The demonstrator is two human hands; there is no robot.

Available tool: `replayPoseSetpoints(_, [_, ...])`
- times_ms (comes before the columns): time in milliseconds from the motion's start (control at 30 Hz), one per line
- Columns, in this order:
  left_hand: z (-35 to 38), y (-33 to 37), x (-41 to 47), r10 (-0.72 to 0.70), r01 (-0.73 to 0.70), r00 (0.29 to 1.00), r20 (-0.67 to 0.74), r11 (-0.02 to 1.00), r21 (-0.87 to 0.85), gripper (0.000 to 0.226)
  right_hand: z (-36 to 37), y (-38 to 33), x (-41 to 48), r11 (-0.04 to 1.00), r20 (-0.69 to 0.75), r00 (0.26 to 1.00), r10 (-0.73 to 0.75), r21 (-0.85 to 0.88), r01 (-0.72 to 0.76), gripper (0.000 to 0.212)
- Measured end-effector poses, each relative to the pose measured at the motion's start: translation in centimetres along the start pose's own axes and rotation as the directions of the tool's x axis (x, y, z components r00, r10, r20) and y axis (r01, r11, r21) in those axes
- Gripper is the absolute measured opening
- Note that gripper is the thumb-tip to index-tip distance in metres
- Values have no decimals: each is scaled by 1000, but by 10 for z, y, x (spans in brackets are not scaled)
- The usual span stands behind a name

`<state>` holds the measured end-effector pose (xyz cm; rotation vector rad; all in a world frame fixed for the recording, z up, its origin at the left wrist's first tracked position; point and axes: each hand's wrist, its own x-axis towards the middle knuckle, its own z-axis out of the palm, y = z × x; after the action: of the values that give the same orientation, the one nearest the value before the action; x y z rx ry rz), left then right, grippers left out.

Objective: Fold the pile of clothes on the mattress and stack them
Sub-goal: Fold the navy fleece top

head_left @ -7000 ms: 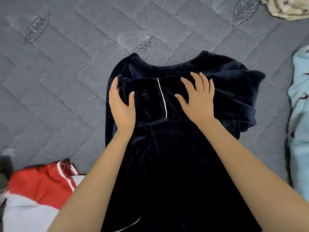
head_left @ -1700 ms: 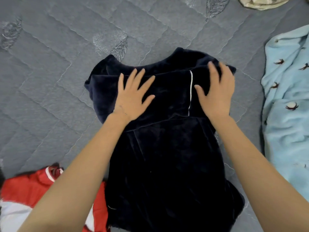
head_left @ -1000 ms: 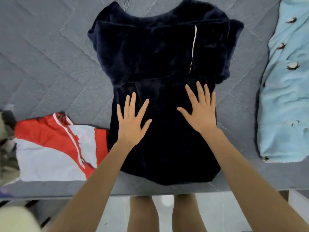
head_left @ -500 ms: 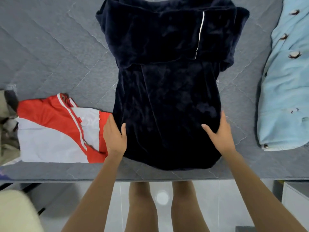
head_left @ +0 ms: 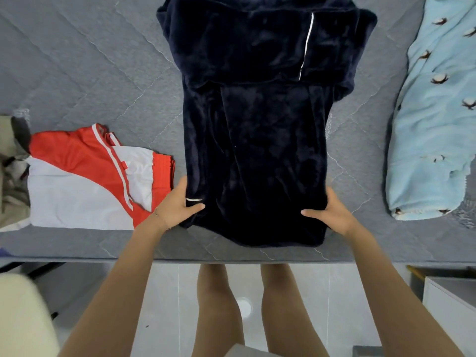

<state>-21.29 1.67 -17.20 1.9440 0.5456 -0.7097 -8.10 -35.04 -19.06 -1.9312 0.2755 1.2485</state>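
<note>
A dark navy velvet garment (head_left: 257, 140) with thin white piping lies lengthwise on the grey quilted mattress (head_left: 77, 73), its sleeves folded across the top. My left hand (head_left: 177, 204) grips its lower left edge, thumb on top and fingers under the cloth. My right hand (head_left: 329, 210) grips the lower right edge the same way. The hem lies close to the mattress's front edge.
A folded red and white garment (head_left: 85, 181) lies left of the navy one, with beige cloth (head_left: 10, 181) beyond it. A light blue fleece piece with small prints (head_left: 432, 119) lies at the right. Below the mattress edge are my legs and pale floor.
My hands slid down from the folded sleeves to the garment's lower part, moved out to its two side edges, and now grip them with thumbs on top.
</note>
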Motion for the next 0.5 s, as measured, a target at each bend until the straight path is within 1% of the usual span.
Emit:
replayPoseSetpoints(67, [10,-4,-8,-11,11,1000,-23,1000,13,74,3,2,-6,1000,-12,1000,-8,5,8,68])
replayPoseSetpoints(133, [15,-4,-13,-17,9,997,-69,993,-118,75,4,2,-11,999,-95,995,-31,8,32,57])
replayPoseSetpoints(167, [16,-4,-15,-32,17,997,-76,982,-189,74,3,2,-15,998,-124,991,-42,39,48,50])
replayPoseSetpoints(200, [17,-2,-15,-48,27,996,-82,971,-237,70,2,1,-18,993,-134,989,-58,90,71,43])
replayPoseSetpoints(267, [16,-1,-13,-65,35,992,-104,961,-273,54,2,3,-23,974,-133,989,-60,210,87,33])
replayPoseSetpoints(300, [15,0,-11,-82,43,989,-120,954,-298,44,2,5,-25,958,-133,990,-37,276,73,29])
replayPoseSetpoints(367, [11,4,-10,-132,61,979,-155,918,-392,30,1,8,-28,906,-142,988,57,423,8,22])
replayPoseSetpoints(433, [7,7,-13,-188,68,965,-183,854,-515,29,0,10,-30,833,-137,978,160,550,-59,26])
replayPoseSetpoints(467, [6,8,-15,-224,71,954,-198,813,-578,32,0,11,-31,813,-149,972,182,579,-63,26])
replayPoseSetpoints(500, [6,7,-18,-258,71,942,-213,777,-626,34,3,11,-33,813,-179,966,186,581,-49,22])
